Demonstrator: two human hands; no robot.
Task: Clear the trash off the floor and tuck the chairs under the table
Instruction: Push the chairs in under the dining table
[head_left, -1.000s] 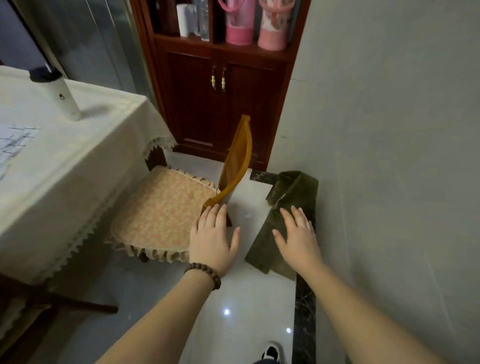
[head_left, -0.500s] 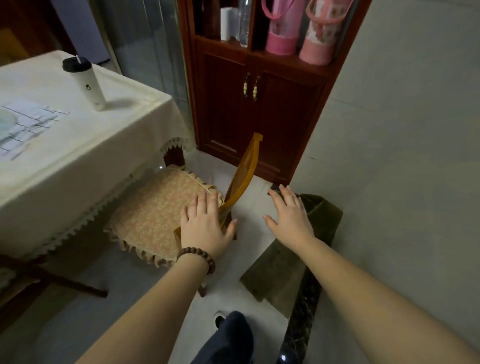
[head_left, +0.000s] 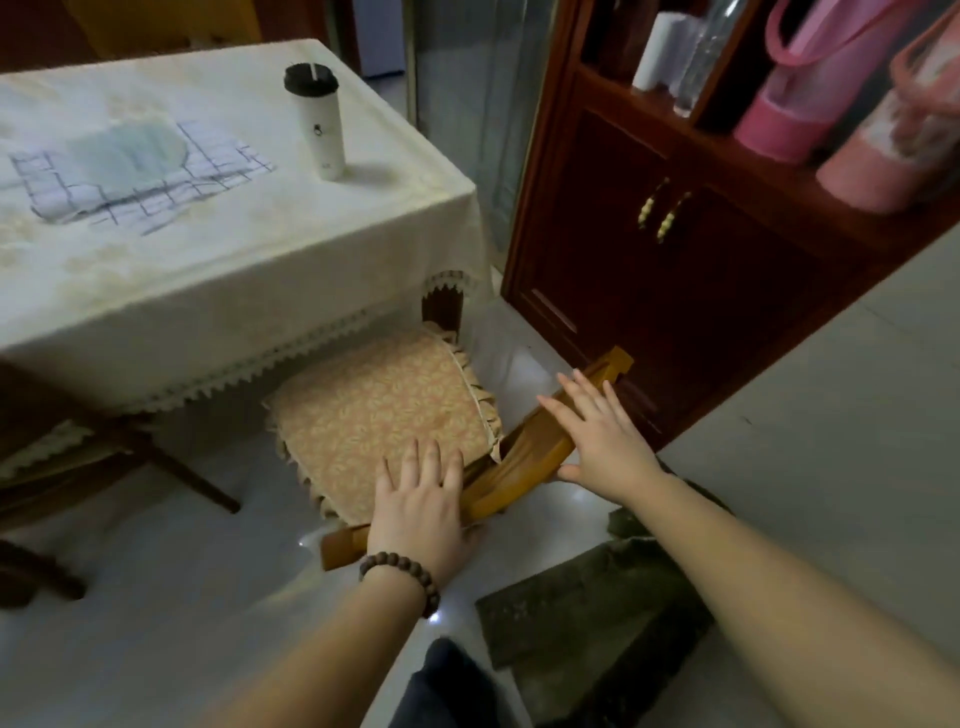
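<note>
Head view, looking down past both forearms at a wooden chair. The left hand, a bead bracelet on its wrist, lies with straight fingers over the near end of the chair's curved back. The right hand lies flat on the far end of that back; neither grip has closed round it. Beyond the hands, the chair's patterned seat cushion sits only partly under the desk, so the tucking looks unfinished. Beside the chair, a dark green cloth lies on the floor. A second chair sticks out on the cushion's other side.
</note>
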